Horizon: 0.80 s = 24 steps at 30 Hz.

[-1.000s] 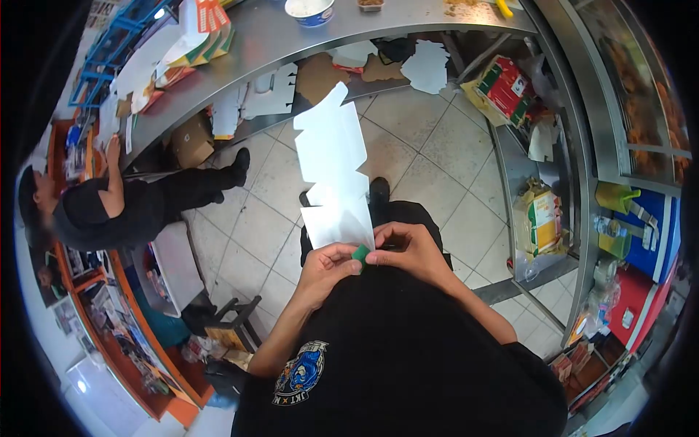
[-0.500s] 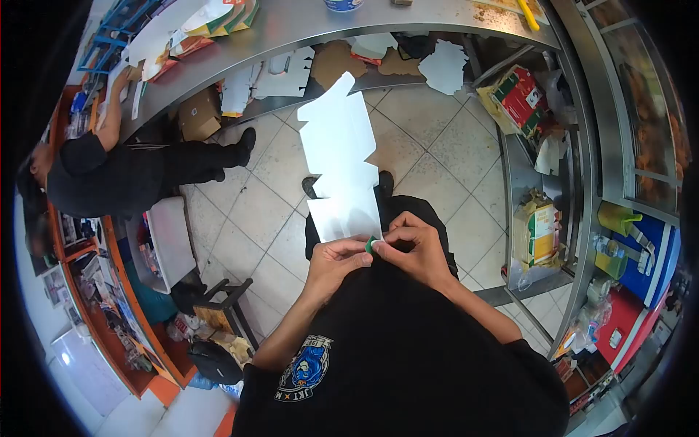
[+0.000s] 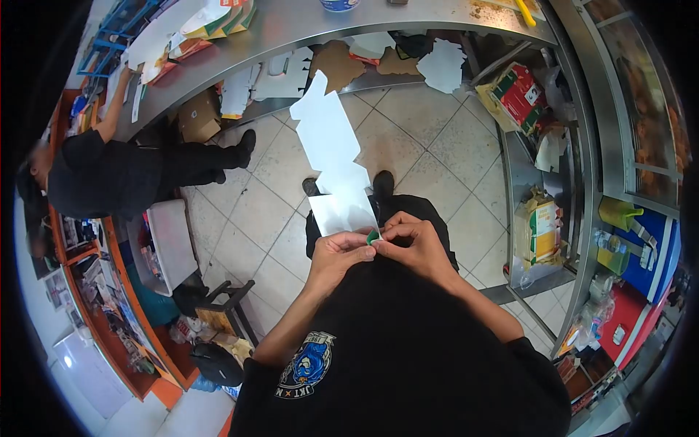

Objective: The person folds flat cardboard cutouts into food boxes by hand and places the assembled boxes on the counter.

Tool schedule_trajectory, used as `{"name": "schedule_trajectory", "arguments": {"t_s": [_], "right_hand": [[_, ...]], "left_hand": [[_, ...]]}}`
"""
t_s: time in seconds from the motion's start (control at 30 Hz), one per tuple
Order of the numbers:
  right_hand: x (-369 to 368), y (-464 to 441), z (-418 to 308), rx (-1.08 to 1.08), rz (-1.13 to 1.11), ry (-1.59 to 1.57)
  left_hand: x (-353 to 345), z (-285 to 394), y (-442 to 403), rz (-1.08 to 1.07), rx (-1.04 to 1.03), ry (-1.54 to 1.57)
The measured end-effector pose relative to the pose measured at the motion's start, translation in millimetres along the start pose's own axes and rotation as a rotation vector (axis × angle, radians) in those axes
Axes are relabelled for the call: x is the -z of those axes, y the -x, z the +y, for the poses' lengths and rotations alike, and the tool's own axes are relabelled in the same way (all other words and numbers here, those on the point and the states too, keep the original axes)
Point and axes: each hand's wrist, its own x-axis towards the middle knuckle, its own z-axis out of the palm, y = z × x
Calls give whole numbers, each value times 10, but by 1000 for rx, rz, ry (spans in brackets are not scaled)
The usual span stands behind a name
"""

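Note:
A die-cut cardboard box blank (image 3: 329,138), its white inner face up, stretches out from my hands over the floor. My left hand (image 3: 342,251) pinches its near edge, thumb on my side. Close beside it, my right hand (image 3: 409,244) grips the near right corner between thumb and fingers. A small green flap of the blank shows between the two hands, folded up. The printed outer face is mostly hidden from me.
Ahead runs a steel counter (image 3: 284,44) with folded printed cartons (image 3: 218,18) on it. A co-worker (image 3: 109,171) stands at the left, one arm on the counter. Right are a steel rack with boxes (image 3: 539,233) and a glass display case (image 3: 648,109). A dark stool (image 3: 229,306) stands lower left.
The far end of the blank has swung left and tilted. My hands have shifted slightly at the near corner, still gripping it. The co-worker's arm has moved a little along the counter.

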Motion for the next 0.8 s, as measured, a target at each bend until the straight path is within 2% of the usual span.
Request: {"name": "schedule_trajectory", "arguments": {"t_s": [0.23, 0.37, 0.53, 0.63, 0.8], "right_hand": [[73, -47, -101, 13, -45, 140], [133, -80, -136, 64, -60, 166], [63, -116, -157, 178, -67, 291], [112, -167, -291, -58, -85, 182], [-9, -219, -75, 83, -124, 248]], "left_hand": [[-5, 52, -39, -8, 29, -21], [9, 99, -43, -62, 14, 120], [28, 8, -75, -69, -21, 42], [43, 4, -64, -57, -28, 40], [-100, 112, -59, 24, -96, 37]]}}
